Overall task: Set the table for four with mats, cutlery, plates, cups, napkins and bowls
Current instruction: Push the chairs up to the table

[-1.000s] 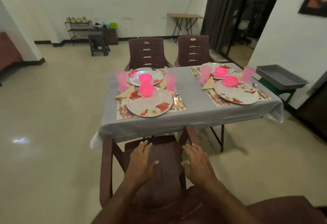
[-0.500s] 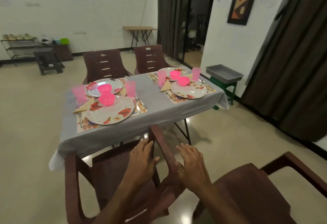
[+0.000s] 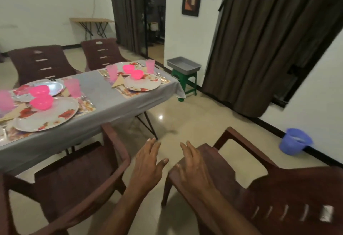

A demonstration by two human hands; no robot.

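Two bare hands reach forward, palms down, fingers straight and spread, both released and holding nothing. The left hand point(image 3: 148, 162) hovers over the gap between two dark brown plastic chairs. The right hand point(image 3: 193, 166) is above the front edge of the right chair point(image 3: 278, 194); whether it touches the seat cannot be told. The left chair point(image 3: 74, 181) is tucked partly under the bench point(image 3: 104, 93), which wears a grey cloth.

On the bench, the near left setting has a floral plate point(image 3: 46, 114) on a patterned mat point(image 3: 87, 107), a pink bowl point(image 3: 41, 101) on the plate's far rim, and a folded tan napkin point(image 3: 11, 113) at its left. A pink cup point(image 3: 73, 87) stands just beyond. Behind it lies a second plate point(image 3: 53, 87) with its own pink bowl. Farther right, two more floral plates carry pink bowls, with pink cups and a napkin beside them.

Beyond the bench stand two more chairs. A grey tray point(image 3: 183, 66) sits on a green stool point(image 3: 185, 80) near dark curtains point(image 3: 269, 40). A blue bucket point(image 3: 295, 141) leans by the right wall.
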